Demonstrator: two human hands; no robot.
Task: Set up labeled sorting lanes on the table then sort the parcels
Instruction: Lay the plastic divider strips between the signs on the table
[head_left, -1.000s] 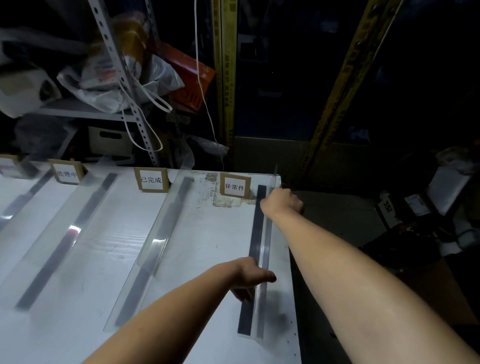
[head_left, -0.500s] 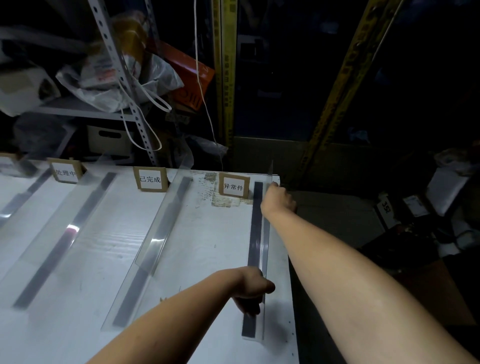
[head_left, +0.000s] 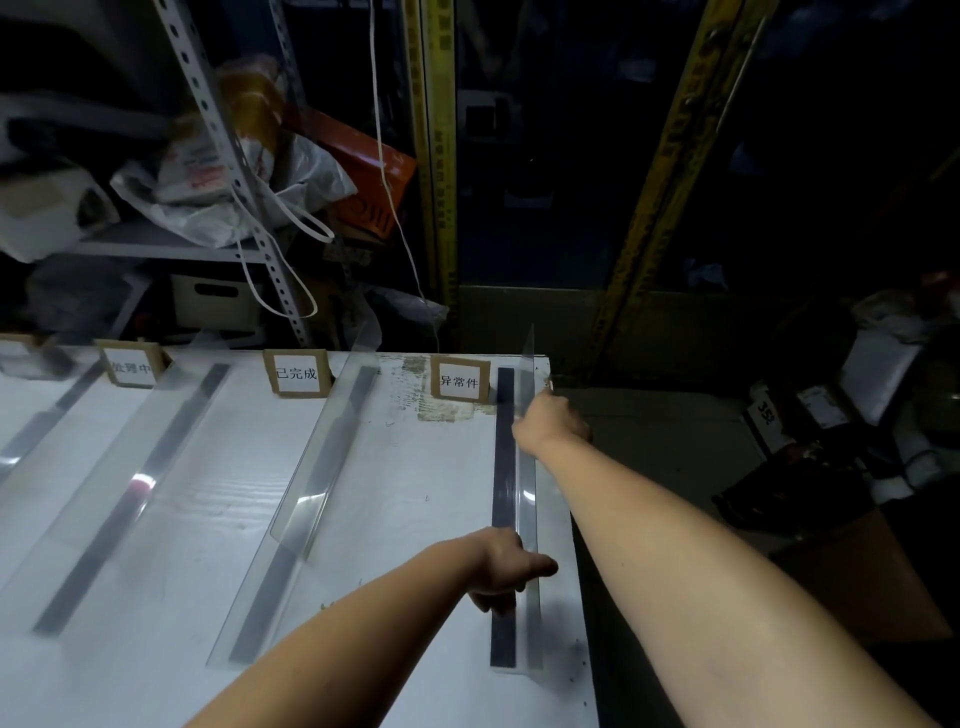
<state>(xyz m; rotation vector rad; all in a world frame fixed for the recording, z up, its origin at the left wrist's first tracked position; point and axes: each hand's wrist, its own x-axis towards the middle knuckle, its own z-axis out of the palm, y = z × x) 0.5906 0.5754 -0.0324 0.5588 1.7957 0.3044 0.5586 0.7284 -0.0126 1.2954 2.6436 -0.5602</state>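
A white table (head_left: 415, 493) carries several clear acrylic dividers, each with a dark strip along its base. The rightmost divider (head_left: 525, 499) stands near the table's right edge. My left hand (head_left: 506, 569) grips its near part, fingers curled down onto the dark strip. My right hand (head_left: 550, 423) holds its far end, beside the label card (head_left: 460, 379) reading 异常件. Two more cardboard-framed label cards (head_left: 297, 373) (head_left: 131, 366) stand along the far edge, each at the head of a lane. No parcels lie on the table.
Another divider (head_left: 311, 499) leans left of the middle, a third (head_left: 124, 493) further left. Behind the table a metal shelf (head_left: 218, 130) holds bags and boxes. Parcels and bags (head_left: 831, 415) lie on the dark floor to the right.
The rightmost divider has shifted slightly left and straightened, now parallel to the table's right edge. Both hands have stayed on it, my left sliding a little nearer.
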